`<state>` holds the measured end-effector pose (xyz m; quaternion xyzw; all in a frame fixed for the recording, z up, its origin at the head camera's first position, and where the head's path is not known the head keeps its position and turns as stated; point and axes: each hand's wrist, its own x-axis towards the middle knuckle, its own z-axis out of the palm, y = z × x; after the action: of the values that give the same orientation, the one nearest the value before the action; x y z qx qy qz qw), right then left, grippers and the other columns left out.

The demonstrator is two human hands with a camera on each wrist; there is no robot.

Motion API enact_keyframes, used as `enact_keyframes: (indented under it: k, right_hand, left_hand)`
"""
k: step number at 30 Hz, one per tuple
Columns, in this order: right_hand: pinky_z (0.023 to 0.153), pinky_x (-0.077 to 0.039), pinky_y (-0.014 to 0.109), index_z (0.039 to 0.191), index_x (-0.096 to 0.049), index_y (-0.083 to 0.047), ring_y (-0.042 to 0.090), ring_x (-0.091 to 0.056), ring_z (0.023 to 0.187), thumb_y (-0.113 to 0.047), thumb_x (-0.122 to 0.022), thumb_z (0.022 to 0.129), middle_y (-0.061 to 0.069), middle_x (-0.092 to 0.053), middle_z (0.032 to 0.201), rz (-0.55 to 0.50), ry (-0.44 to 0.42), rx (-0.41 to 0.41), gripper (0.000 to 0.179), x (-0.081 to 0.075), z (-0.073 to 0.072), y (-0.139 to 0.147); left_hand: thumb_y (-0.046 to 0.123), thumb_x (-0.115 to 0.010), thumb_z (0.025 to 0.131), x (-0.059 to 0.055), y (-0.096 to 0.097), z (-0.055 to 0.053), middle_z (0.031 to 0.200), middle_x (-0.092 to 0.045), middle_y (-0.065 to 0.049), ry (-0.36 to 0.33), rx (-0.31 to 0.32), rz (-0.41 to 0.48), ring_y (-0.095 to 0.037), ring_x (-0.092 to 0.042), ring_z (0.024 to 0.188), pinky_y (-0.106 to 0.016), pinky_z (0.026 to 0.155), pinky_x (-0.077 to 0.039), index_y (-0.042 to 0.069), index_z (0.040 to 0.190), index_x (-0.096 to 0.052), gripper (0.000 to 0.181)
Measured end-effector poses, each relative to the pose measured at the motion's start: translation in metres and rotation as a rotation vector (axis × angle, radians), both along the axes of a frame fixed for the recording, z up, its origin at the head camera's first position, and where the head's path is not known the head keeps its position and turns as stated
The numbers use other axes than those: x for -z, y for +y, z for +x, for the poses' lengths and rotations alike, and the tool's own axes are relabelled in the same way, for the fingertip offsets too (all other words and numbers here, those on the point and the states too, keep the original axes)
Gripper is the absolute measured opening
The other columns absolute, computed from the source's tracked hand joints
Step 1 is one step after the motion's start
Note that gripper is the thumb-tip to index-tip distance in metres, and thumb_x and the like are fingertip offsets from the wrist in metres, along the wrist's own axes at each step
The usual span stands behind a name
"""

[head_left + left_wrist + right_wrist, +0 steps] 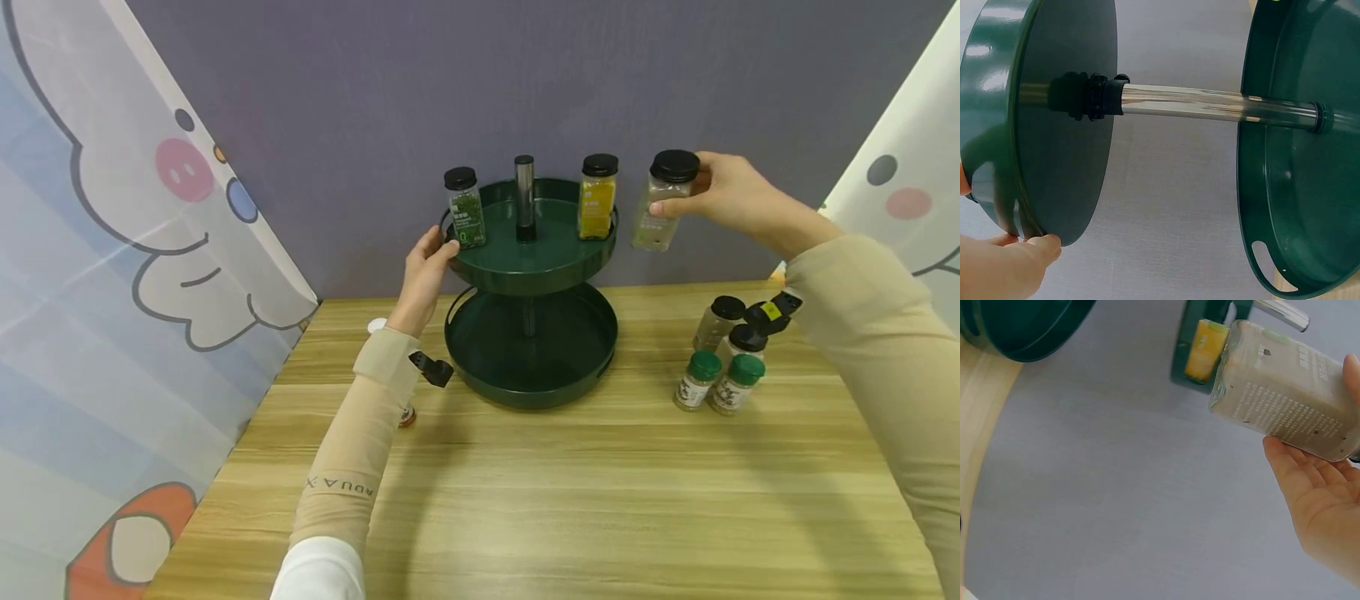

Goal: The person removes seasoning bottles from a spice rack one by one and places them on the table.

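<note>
A dark green two-tier rack (532, 277) stands on the table against the wall, its two round trays joined by a metal post. My left hand (426, 279) holds the left edge of the upper tray (997, 81), fingertips at its wall and underside. Near that hand, a black-capped jar of green flakes (467, 218) stands on the upper tray. A jar of yellow contents (597, 204) stands at the tray's right side. My right hand (720, 196) grips a black-capped square jar with pale contents (1285, 387), raised to the right of the upper tray.
Right of the rack, two green-capped shakers (693, 385) and two black-capped jars (718, 321) stand grouped on the wooden table (570, 492). A small reddish-lidded container (407, 416) sits partly hidden behind my left forearm. The lower tray (532, 396) is below.
</note>
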<state>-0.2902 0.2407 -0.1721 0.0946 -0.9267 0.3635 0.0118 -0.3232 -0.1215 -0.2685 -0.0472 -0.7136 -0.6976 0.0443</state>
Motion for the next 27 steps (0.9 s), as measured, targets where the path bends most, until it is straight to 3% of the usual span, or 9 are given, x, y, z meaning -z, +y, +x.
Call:
enact_keyframes:
  k: [6,14,18,22,27]
  right_hand:
    - [0.097,-0.031,0.062,0.134,-0.036,0.0,0.038,-0.041,0.117,-0.047,-0.064,0.081,0.025,-0.046,0.126,0.029,0.003,0.017,0.077,0.02,0.001,0.007]
    - [0.092,-0.036,0.06,0.126,-0.039,0.003,0.039,-0.044,0.111,-0.052,-0.063,0.08,0.025,-0.048,0.116,0.076,-0.02,0.019,0.076,0.054,0.002,0.02]
    - [0.079,-0.041,0.049,0.118,-0.04,0.002,0.033,-0.044,0.1,-0.056,-0.062,0.079,0.019,-0.047,0.104,0.107,-0.059,0.024,0.074,0.071,0.0,0.029]
    - [0.071,-0.037,0.041,0.117,-0.037,0.002,0.031,-0.039,0.093,-0.058,-0.061,0.079,0.014,-0.041,0.095,0.123,-0.103,0.028,0.075,0.085,-0.003,0.039]
    - [0.081,-0.04,0.05,0.127,-0.033,0.006,0.035,-0.04,0.102,-0.055,-0.061,0.08,0.02,-0.044,0.106,0.097,-0.139,0.022,0.082,0.102,-0.006,0.049]
  left_hand:
    - [0.023,-0.05,0.095,0.0,0.0,-0.002,0.152,-0.021,-0.003,0.007,0.011,0.003,-0.015,-0.02,0.139,-0.031,0.113,-0.025,0.014,0.148,-0.015,0.064]
    - [0.025,-0.051,0.094,0.001,-0.001,0.001,0.151,-0.024,-0.001,0.017,-0.004,0.004,-0.013,-0.022,0.138,-0.03,0.112,-0.026,0.016,0.148,-0.018,0.064]
    - [0.026,-0.052,0.094,0.003,0.0,0.001,0.151,-0.025,-0.003,0.028,-0.009,0.002,-0.014,-0.024,0.138,-0.031,0.112,-0.028,0.014,0.147,-0.018,0.064]
    - [0.025,-0.052,0.094,0.003,0.0,0.0,0.151,-0.024,-0.005,0.03,-0.007,0.008,-0.014,-0.024,0.138,-0.031,0.112,-0.027,0.013,0.147,-0.018,0.064]
    - [0.026,-0.052,0.094,0.003,0.0,0.0,0.151,-0.024,-0.003,0.033,-0.005,0.009,-0.014,-0.024,0.138,-0.031,0.112,-0.027,0.014,0.147,-0.018,0.064]
